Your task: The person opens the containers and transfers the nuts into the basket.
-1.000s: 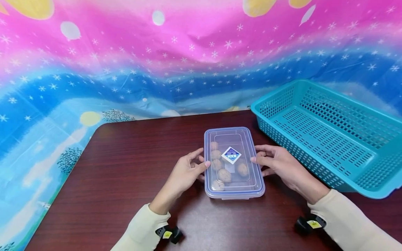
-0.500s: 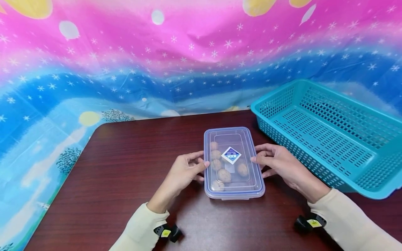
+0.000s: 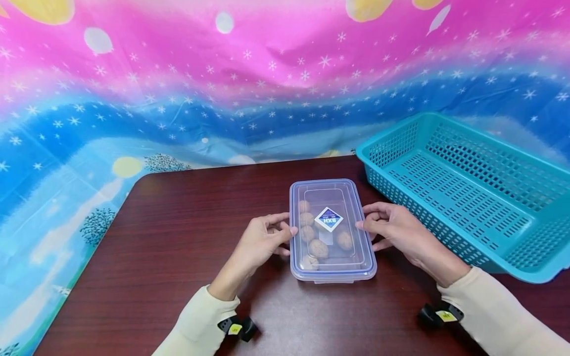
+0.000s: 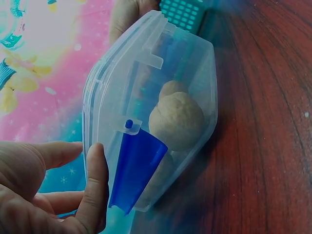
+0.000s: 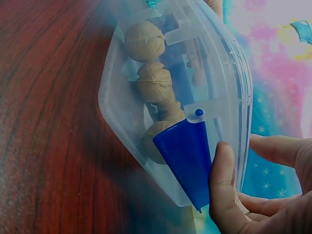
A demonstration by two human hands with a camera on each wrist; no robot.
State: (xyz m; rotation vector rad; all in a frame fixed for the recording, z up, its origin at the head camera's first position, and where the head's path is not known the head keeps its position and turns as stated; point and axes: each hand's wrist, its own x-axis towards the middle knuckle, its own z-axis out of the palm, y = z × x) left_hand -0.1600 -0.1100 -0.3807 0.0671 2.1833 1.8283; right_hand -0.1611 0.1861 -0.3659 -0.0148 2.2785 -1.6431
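Head view barely changes: left hand (image 3: pixel 262 240) and right hand (image 3: pixel 396 230), fingers bent, still pinch the clear, blue-rimmed rectangular plastic box (image 3: pixel 333 235), which stays lidded.

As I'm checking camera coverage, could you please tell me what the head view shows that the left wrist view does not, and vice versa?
Only the head view shows the diamond label and both cream sleeves. Only the left wrist view shows a blue side latch. Both show the clear container, walnuts, teal basket, table and patterned backdrop.
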